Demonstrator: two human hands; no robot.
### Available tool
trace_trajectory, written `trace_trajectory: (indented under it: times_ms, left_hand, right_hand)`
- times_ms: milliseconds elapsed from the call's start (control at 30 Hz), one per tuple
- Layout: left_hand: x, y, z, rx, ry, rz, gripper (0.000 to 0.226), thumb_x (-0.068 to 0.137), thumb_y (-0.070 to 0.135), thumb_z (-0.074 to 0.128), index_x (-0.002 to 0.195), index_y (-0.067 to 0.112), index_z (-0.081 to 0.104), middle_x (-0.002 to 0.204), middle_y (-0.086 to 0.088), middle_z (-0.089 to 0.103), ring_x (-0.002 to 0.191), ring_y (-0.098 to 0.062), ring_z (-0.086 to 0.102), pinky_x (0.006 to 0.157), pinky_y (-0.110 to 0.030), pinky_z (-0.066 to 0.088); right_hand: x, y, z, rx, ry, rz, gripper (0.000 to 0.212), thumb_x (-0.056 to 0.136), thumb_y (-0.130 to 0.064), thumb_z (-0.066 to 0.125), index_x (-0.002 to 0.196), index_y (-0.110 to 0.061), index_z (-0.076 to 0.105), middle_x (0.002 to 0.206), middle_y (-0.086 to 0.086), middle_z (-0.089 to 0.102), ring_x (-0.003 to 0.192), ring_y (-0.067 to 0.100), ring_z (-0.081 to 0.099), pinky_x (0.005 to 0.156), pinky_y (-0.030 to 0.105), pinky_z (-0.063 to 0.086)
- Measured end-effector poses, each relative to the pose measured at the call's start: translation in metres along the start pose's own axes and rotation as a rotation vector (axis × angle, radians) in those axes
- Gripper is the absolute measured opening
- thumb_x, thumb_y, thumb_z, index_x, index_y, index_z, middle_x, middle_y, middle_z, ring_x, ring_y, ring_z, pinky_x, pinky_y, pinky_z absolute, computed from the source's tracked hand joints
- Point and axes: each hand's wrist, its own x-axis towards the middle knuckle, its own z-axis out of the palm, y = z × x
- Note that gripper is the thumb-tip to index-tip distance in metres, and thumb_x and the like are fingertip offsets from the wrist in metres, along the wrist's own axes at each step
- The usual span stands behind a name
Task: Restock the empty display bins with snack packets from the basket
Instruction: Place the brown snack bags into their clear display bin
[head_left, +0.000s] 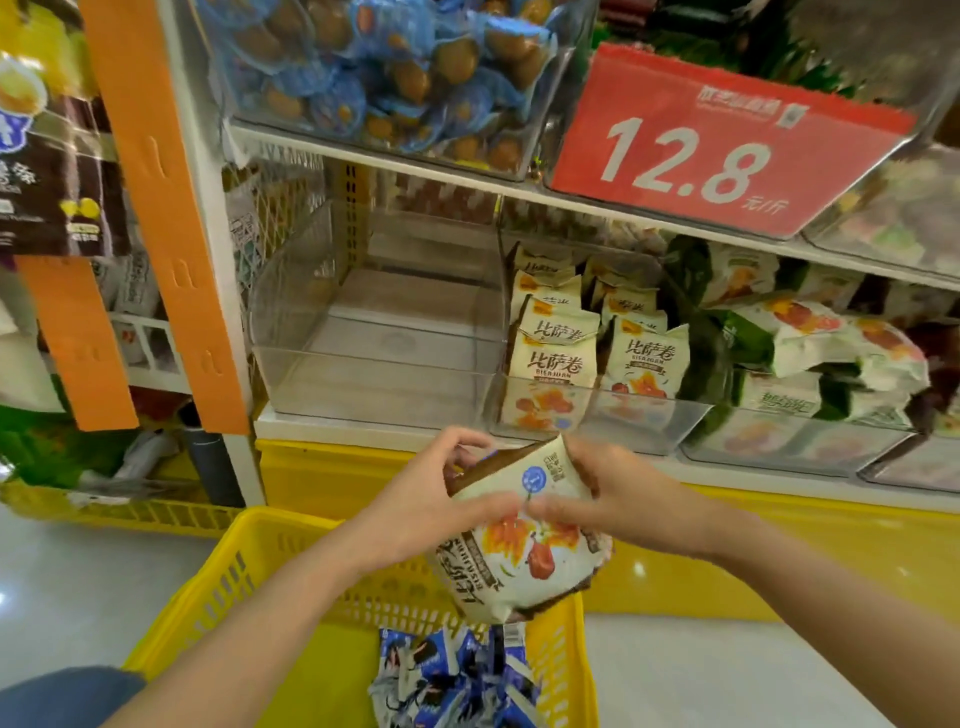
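Both hands hold a bunch of cream-and-brown snack packets (519, 551) printed with orange and red fruit, just above the yellow basket (218, 587). My left hand (441, 493) grips the bunch from the left, and my right hand (613, 488) grips it from the right. Blue-and-white packets (452, 680) lie in the basket's bottom. Straight ahead on the shelf stands a clear plastic bin (374, 332) with nothing in it. The bin to its right (597, 410) holds matching cream packets (556, 353) standing in rows.
An orange shelf post (166, 208) rises at the left. Above, a bin of blue-wrapped snacks (384, 73) sits beside a red 12.8 price sign (717, 145). Green-and-white packets (810, 353) fill bins further right. A yellow base panel (322, 478) runs under the shelf.
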Motion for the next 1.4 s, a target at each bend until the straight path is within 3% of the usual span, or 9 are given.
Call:
trace_trajectory:
  times_ms: [167,333,500,600,733,867,1033,1200,1400]
  left_hand:
    - [-0.003,-0.003,0.012,-0.275,0.125,-0.092,0.074,0.054,0.051,0.071,0.121,0.029,0.048,0.114,0.005,0.061,0.102,-0.01,0.06,0.074,-0.021,0.048]
    - [-0.01,-0.007,0.025,-0.505,-0.125,-0.183,0.051,0.072,0.037,0.066,0.118,0.019,0.056,0.112,0.002,0.069,0.105,-0.015,0.064,0.084,-0.028,0.054]
    - [-0.004,0.0,0.049,-0.64,0.127,-0.115,0.058,0.059,0.03,0.078,0.113,0.02,0.057,0.098,0.003,0.073,0.09,-0.015,0.07,0.065,-0.028,0.056]
    - [0.002,0.004,0.056,-0.298,0.277,-0.039,0.048,0.066,0.021,0.081,0.103,0.032,0.054,0.092,0.011,0.07,0.086,-0.006,0.067,0.061,-0.016,0.053]
    - [0.014,0.012,0.061,0.163,0.207,0.151,0.051,0.069,0.021,0.081,0.105,0.038,0.048,0.099,0.023,0.06,0.092,0.011,0.057,0.069,-0.005,0.047]
    - [0.031,0.032,0.069,0.254,0.009,0.279,0.052,0.066,0.024,0.082,0.102,0.042,0.049,0.101,0.024,0.059,0.094,0.013,0.054,0.078,-0.009,0.046]
    - [0.062,0.061,0.074,0.375,-0.101,0.388,0.059,0.072,0.035,0.076,0.121,0.039,0.042,0.111,0.027,0.048,0.104,0.01,0.046,0.087,-0.017,0.046]
    - [0.089,0.053,0.064,0.668,0.069,0.47,0.053,0.09,0.036,0.053,0.139,0.03,0.031,0.141,0.012,0.035,0.12,-0.001,0.039,0.097,-0.021,0.031]
    - [0.105,0.018,0.061,0.992,0.169,0.436,0.049,0.097,0.038,0.038,0.142,0.022,0.029,0.143,0.003,0.034,0.134,-0.014,0.025,0.112,-0.031,0.016]
  right_hand:
    - [-0.009,0.028,-0.006,0.322,0.165,0.132,0.029,0.077,-0.038,0.07,0.101,-0.024,0.062,0.09,-0.008,0.074,0.082,0.011,0.071,0.073,0.032,0.059]
    - [-0.023,0.042,0.01,0.736,0.454,0.193,0.052,0.074,-0.032,0.072,0.119,-0.011,0.055,0.1,0.004,0.073,0.087,0.017,0.071,0.065,0.027,0.057]
    - [-0.036,0.048,0.025,0.676,0.217,0.325,0.065,0.068,-0.022,0.081,0.122,-0.009,0.047,0.101,0.003,0.071,0.087,0.015,0.07,0.072,0.029,0.059]
    - [-0.041,0.051,0.018,0.333,0.215,0.39,0.085,0.068,-0.025,0.082,0.134,-0.015,0.03,0.118,-0.006,0.056,0.103,0.007,0.059,0.078,0.017,0.052]
    - [-0.052,0.052,-0.007,-0.17,0.39,0.069,0.11,0.058,-0.052,0.076,0.145,-0.033,0.011,0.14,-0.022,0.023,0.129,-0.008,0.021,0.105,0.017,0.025]
    - [-0.051,0.05,-0.028,-0.468,0.348,-0.065,0.089,0.062,-0.06,0.073,0.136,-0.039,0.028,0.126,-0.029,0.036,0.116,-0.015,0.031,0.091,0.008,0.029]
    - [-0.045,0.044,-0.062,-0.504,0.363,-0.005,0.062,0.064,-0.054,0.075,0.117,-0.041,0.045,0.09,-0.025,0.056,0.085,-0.003,0.057,0.068,0.018,0.047]
    - [-0.048,0.044,-0.133,-0.71,0.599,0.08,0.051,0.071,-0.048,0.073,0.112,-0.028,0.049,0.077,-0.023,0.052,0.063,-0.004,0.051,0.046,0.018,0.038]
    - [-0.011,0.041,-0.159,-0.732,0.705,0.089,0.052,0.078,-0.053,0.063,0.115,-0.022,0.042,0.081,-0.014,0.05,0.067,0.011,0.05,0.048,0.024,0.036]
